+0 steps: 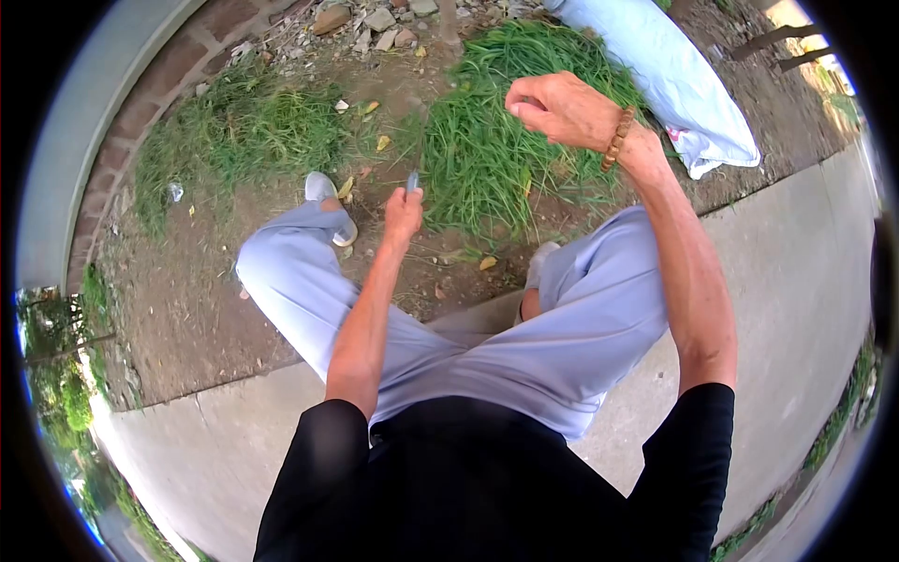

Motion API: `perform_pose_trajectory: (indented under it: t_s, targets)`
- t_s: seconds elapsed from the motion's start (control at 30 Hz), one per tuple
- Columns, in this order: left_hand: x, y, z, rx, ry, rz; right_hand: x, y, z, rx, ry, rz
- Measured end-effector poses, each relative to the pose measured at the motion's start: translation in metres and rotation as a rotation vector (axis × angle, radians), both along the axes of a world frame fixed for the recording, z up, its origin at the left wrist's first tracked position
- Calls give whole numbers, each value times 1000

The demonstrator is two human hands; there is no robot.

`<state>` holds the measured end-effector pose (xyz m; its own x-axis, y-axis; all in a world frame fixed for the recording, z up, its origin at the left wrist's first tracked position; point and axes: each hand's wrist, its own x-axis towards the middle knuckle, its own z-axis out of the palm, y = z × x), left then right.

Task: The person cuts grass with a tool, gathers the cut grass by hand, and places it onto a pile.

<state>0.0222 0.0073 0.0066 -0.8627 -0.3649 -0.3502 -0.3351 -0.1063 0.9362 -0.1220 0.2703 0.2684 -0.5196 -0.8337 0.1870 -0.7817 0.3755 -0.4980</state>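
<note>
My left hand [404, 214] is closed around a small grey-blue object [413, 183], slim with a rounded tip, which sticks up past the thumb. Most of it is hidden inside the fist. Over a large heap of cut green grass [478, 155] hangs my right hand [560, 110], its fingers curled in and a brown bead bracelet [619, 139] on the wrist. I cannot tell what, if anything, is in those fingers. To the left lies a second, thinner spread of cut grass [257, 131].
A pale blue-white sack [670, 70] lies beyond the heap on the right. Stones [379, 21] are scattered at the top, near a brick edging [173, 66] along a wall. Bare soil with yellow leaves surrounds my shoes [319, 187], and concrete paving [768, 281] runs underneath me.
</note>
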Motion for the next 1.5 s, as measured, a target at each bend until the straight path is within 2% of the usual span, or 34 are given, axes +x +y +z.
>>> perform_pose_trajectory:
  t_s: [0.07, 0.13, 0.17, 0.2, 0.27, 0.3, 0.4, 0.43, 0.5, 0.6, 0.67, 0.73, 0.8, 0.83, 0.9, 1.0, 1.03, 1.07, 1.13, 1.17, 1.27, 1.37, 1.4, 1.47, 1.5]
  targets:
    - [9, -1, -13, 0, -25, -5, 0, -1, 0, 40, -10, -19]
    - [17, -5, -25, 31, -444, -209, 0, -3, 1, 46, -21, -28]
    - [24, -10, -29, -101, -439, -242, 0, -2, 2, 53, -31, -40]
    - [21, -21, -45, -102, -437, -246, 2, -2, 5, 54, -30, -44]
    - [13, -40, -84, -591, -319, -159, 7, -2, 12, 116, -99, -129]
    - [13, -35, -60, -595, -303, -94, 7, -1, 11, 113, -99, -129]
    - [5, -46, -65, -735, -211, 45, 3, 1, 8, 92, -53, -115]
    - [2, -40, -49, -733, -210, 40, 1, 2, 6, 77, -1, -90]
    - [-3, -23, 2, -218, -46, 144, 1, 4, 4, 63, 46, -64]
    - [-17, -20, 3, -331, 85, 103, 3, 2, 7, 110, 18, -92]
    - [-17, -14, -35, -363, 80, 58, -1, 4, -2, 27, 81, -51]
    - [-9, -8, -41, -395, 75, 14, -3, 4, -4, 36, 68, -58]
    - [11, -5, -42, -12, -403, -197, -4, 3, -4, 45, 57, -64]
    - [14, -11, -59, -9, -402, -196, -3, 3, -4, 46, 47, -61]
    - [20, -26, -72, -419, -337, -203, -4, 3, -4, 45, 36, -58]
    - [8, -43, -61, -453, -361, -72, -4, 2, -7, 19, 81, -32]
    - [4, -53, -75, -632, -308, -52, -3, 1, -4, 38, 52, -45]
    - [-1, -60, -88, -633, -308, -51, -2, 0, -2, 58, 24, -59]
    - [-8, -60, -89, -532, -149, 221, 3, -2, 7, 85, 18, -74]
    - [-8, -42, -40, -424, -110, 218, 5, -2, 9, 113, 10, -87]
    - [-18, -33, -14, -277, 23, 142, 3, -1, 5, 117, -4, -86]
    - [-16, -18, -40, -401, 57, 64, 4, 0, 7, 133, -25, -107]
    - [-12, -18, -65, -493, -15, -10, 4, -1, 8, 134, -24, -105]
    - [3, -22, -102, -465, -203, -191, 4, -2, 10, 157, -31, -113]
    - [11, -26, -115, -463, -201, -191, 3, -1, 7, 159, -29, -114]
